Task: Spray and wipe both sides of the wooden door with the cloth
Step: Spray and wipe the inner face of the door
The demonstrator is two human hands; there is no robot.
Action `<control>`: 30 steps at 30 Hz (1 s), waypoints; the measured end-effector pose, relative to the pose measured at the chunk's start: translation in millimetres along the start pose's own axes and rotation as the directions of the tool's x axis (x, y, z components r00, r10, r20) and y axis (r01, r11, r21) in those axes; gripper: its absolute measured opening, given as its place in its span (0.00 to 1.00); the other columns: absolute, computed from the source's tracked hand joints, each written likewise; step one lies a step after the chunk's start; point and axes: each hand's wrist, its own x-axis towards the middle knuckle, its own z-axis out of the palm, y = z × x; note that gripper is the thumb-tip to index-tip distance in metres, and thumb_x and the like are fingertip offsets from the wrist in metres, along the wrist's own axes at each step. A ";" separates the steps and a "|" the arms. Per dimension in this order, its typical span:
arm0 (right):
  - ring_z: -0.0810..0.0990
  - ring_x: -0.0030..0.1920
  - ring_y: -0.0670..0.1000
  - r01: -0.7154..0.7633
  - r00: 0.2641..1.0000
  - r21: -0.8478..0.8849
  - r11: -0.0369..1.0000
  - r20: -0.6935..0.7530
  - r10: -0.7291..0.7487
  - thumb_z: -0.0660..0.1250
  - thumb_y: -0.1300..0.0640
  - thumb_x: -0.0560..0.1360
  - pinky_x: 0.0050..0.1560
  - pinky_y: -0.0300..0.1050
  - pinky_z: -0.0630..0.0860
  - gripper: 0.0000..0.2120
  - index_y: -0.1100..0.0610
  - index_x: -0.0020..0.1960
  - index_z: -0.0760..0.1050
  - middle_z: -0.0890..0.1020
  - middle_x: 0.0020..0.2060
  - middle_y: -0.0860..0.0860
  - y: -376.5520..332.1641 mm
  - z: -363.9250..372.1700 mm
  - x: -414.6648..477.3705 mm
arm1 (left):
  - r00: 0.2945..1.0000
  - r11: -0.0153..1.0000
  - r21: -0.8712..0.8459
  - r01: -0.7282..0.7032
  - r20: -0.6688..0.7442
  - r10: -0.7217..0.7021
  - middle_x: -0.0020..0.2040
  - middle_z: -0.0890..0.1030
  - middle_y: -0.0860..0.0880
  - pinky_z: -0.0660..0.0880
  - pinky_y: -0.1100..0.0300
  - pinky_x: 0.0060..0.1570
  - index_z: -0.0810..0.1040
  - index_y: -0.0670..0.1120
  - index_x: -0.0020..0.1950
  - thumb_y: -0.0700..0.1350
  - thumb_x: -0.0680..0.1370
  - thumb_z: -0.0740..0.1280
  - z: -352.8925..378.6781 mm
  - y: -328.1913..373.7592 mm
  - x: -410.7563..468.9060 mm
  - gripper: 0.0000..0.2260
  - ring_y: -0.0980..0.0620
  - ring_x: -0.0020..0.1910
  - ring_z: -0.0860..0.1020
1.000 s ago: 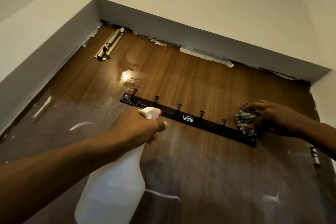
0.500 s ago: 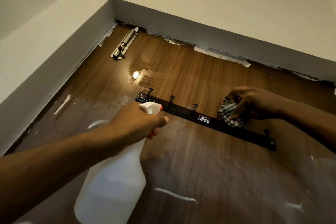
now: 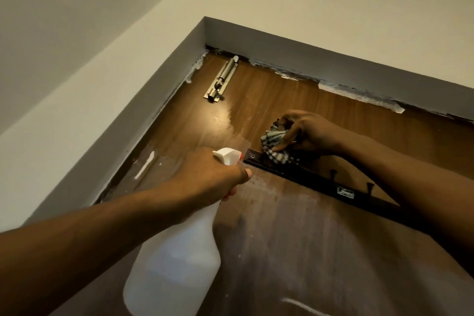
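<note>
The wooden door (image 3: 333, 123) fills the lower right of the view, seen from below, with a black hook rail (image 3: 320, 183) screwed across it. The checked cloth (image 3: 275, 146) sits bunched on the left end of that rail, touching both rail and wood. The right hand (image 3: 310, 133) grips it, fingers curled over the bundle and thumb pressed into its side. Just left of the rail's end, the left hand (image 3: 210, 177) is wrapped round the neck of a translucent spray bottle (image 3: 177, 261), whose white nozzle points toward the rail and whose body hangs down below the rail. A wet sheen (image 3: 225, 113) lies on the wood above the rail's left end. Farther above the rail, a metal slide bolt (image 3: 221, 81) is fixed near the door's top corner. A grey door frame (image 3: 333, 67) runs well above the rail, with ragged white paint along its edge.
</note>
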 end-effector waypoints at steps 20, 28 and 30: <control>0.60 0.77 0.59 -0.354 0.835 0.037 0.934 -0.437 0.334 0.58 0.47 0.82 0.76 0.55 0.55 0.27 0.53 0.78 0.60 0.63 0.77 0.57 -176.4 111.2 74.4 | 0.986 0.994 0.108 0.027 -0.168 -0.009 0.37 0.82 0.46 0.76 0.61 0.33 0.74 0.44 0.63 0.51 0.73 0.71 -128.0 -36.8 2.2 0.22 0.52 0.33 0.80; 0.49 0.79 0.60 -0.633 0.572 0.289 0.718 -0.450 0.685 0.54 0.49 0.82 0.79 0.57 0.44 0.30 0.55 0.80 0.48 0.53 0.80 0.58 -217.8 95.4 189.0 | 0.982 0.988 0.146 0.041 -0.186 -0.013 0.36 0.83 0.48 0.76 0.61 0.34 0.76 0.46 0.54 0.53 0.72 0.71 -166.4 -39.6 -2.9 0.16 0.53 0.34 0.81; 0.49 0.79 0.60 -0.490 0.695 0.326 0.809 -0.415 0.587 0.57 0.53 0.82 0.78 0.55 0.44 0.29 0.57 0.80 0.53 0.54 0.79 0.59 -256.3 105.3 184.7 | 0.983 0.991 0.130 0.041 -0.184 -0.016 0.34 0.84 0.47 0.77 0.59 0.35 0.79 0.46 0.52 0.51 0.71 0.72 -166.9 -38.1 -6.5 0.14 0.51 0.33 0.82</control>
